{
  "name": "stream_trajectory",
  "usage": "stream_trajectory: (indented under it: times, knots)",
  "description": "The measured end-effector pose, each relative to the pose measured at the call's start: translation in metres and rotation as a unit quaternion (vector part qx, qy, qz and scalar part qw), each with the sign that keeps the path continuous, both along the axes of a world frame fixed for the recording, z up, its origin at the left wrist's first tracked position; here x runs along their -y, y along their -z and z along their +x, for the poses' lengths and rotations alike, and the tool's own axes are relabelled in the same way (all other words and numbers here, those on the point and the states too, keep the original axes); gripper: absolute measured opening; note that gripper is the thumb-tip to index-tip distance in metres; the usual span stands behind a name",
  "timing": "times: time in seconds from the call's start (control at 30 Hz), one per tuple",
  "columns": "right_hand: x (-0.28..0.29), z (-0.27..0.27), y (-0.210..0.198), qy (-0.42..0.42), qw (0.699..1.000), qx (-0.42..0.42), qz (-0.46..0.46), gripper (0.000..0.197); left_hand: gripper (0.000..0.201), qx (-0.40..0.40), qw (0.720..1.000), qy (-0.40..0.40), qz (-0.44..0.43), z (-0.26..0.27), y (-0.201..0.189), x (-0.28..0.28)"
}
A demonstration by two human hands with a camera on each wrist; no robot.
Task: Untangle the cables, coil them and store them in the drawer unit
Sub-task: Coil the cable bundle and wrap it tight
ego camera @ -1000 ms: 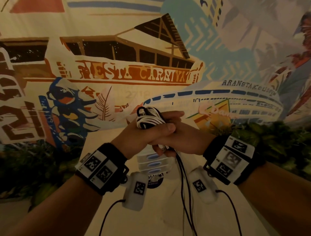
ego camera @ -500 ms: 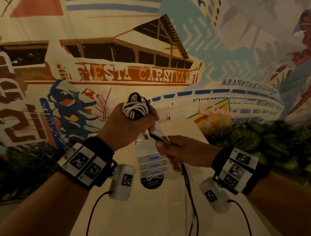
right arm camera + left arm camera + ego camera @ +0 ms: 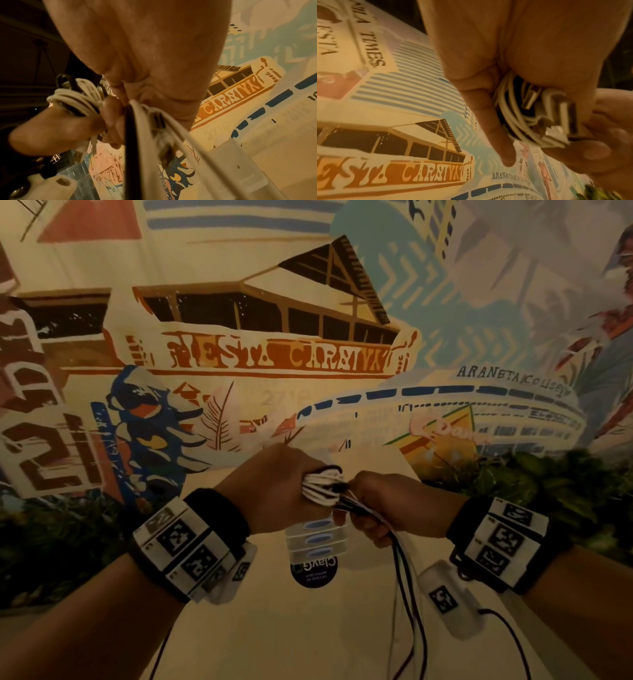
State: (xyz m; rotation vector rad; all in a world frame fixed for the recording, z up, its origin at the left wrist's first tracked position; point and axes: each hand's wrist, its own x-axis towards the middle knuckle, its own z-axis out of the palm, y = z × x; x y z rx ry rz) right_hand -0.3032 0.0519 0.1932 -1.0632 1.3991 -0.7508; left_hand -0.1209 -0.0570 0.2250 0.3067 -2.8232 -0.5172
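Observation:
My left hand [image 3: 274,491] grips a coil of white and black cables [image 3: 322,485], held above the table. In the left wrist view the coil [image 3: 513,108] sits in my fist with USB plugs [image 3: 556,121] sticking out. My right hand [image 3: 380,505] is right beside it, fingers curled round the loose cable strands [image 3: 407,577] that hang down from the coil toward me. The right wrist view shows black and white strands [image 3: 137,135] running through that hand. The small translucent drawer unit [image 3: 317,539] stands on the table just below both hands, its drawers closed.
A round dark sticker [image 3: 313,571] lies on the pale table [image 3: 274,628] in front of the drawer unit. A painted mural wall [image 3: 274,354] rises behind. Green plants [image 3: 548,484] flank the table on the right and plants [image 3: 51,542] on the left.
My left hand has turned and dropped the coil from upright to sideways, closer to the drawer unit. My right hand has come back up against the coil with the strands.

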Motion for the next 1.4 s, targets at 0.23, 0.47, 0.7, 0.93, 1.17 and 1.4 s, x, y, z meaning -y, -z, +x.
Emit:
stream_trajectory:
  times: [0.23, 0.47, 0.7, 0.93, 1.17, 1.4]
  knots:
    - [0.006, -0.008, -0.003, -0.002, 0.999, -0.011, 0.033, 0.039, 0.033, 0.0, 0.999, -0.007, -0.052, -0.003, 0.006, -0.001]
    - [0.008, -0.005, -0.003, -0.006, 0.998, -0.059, 0.01, 0.049, 0.023, 0.128, 0.988, -0.021, -0.085, -0.005, 0.004, -0.004]
    - [0.01, -0.001, -0.025, -0.093, 0.989, -0.104, 0.037, 0.057, 0.033, 0.207, 0.952, -0.054, -0.218, -0.016, 0.009, -0.014]
    - [0.02, 0.013, -0.034, -0.16, 0.933, -0.323, -0.005, 0.017, 0.032, 0.247, 0.922, -0.073, -0.288, -0.032, 0.002, -0.027]
    - [0.016, 0.031, -0.026, -0.12, 0.909, -0.391, -0.08, 0.03, 0.025, 0.213, 0.935, -0.106, -0.263, -0.026, -0.006, -0.023]
    - [0.003, 0.004, -0.02, -0.059, 0.967, -0.223, -0.11, 0.036, 0.108, 0.037, 0.994, -0.092, 0.046, 0.011, 0.006, 0.013]
